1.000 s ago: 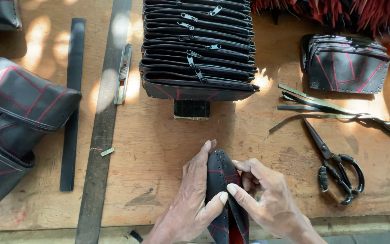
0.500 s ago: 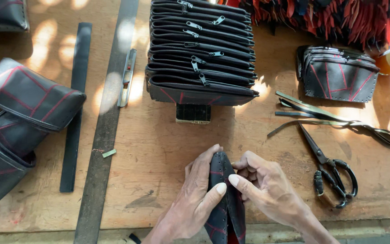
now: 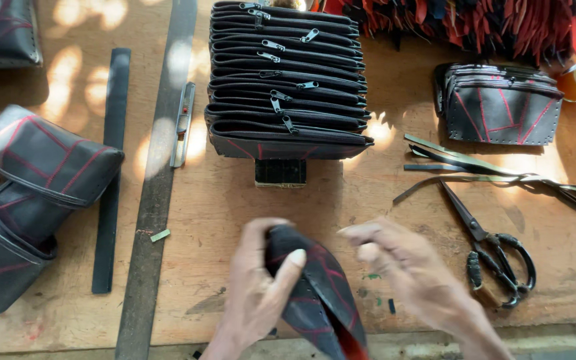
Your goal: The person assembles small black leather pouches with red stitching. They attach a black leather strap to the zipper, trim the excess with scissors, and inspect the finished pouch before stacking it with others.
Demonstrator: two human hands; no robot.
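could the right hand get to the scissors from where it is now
Probably yes: the right hand hovers empty beside the pouch, and only bare table lies between it and the scissors.

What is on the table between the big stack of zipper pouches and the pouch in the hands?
In the head view, a small dark block sits just under the stack of zipper pouches; then bare wooden table down to the held pouch.

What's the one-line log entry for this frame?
left hand: grips black pouch | right hand: off pouch, blurred | scissors: on table, right | zipper pouch stack: behind
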